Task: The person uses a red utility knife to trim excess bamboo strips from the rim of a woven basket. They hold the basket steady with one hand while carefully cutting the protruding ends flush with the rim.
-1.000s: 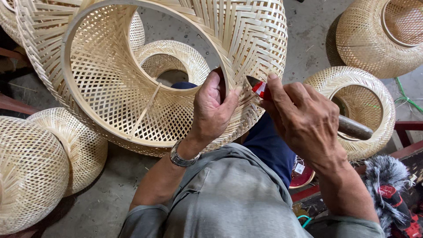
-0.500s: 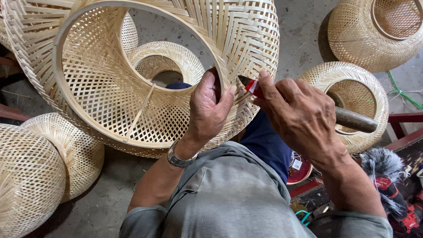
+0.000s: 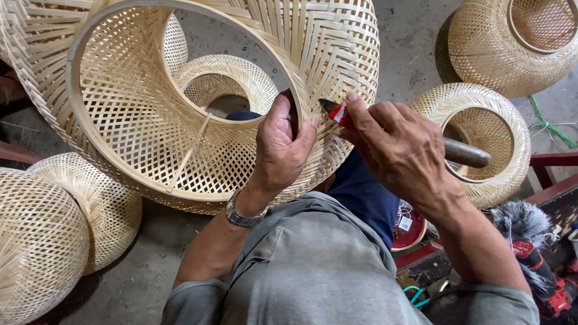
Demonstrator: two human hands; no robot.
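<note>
A large woven bamboo lampshade (image 3: 150,138) with a round open rim lies tilted on my lap. My left hand (image 3: 282,144) grips its rim at the lower right, thumb inside the opening, and a metal watch sits on that wrist. My right hand (image 3: 400,150) is closed around a knife with a round dark wooden handle (image 3: 466,153). Its short blade (image 3: 330,107), wrapped in red and white near the handle, points left and touches the woven wall just right of my left hand.
More woven bamboo shades stand on the concrete floor: two at the lower left (image 3: 42,241), one at the upper right (image 3: 512,42), one behind my right hand (image 3: 487,108). A red-framed bench edge (image 3: 551,162) and a red power tool (image 3: 542,271) are at the right.
The view has shifted a little and the shade's rim has turned slightly. Both hands keep their grip, and the blade stays at the same spot on the weave.
</note>
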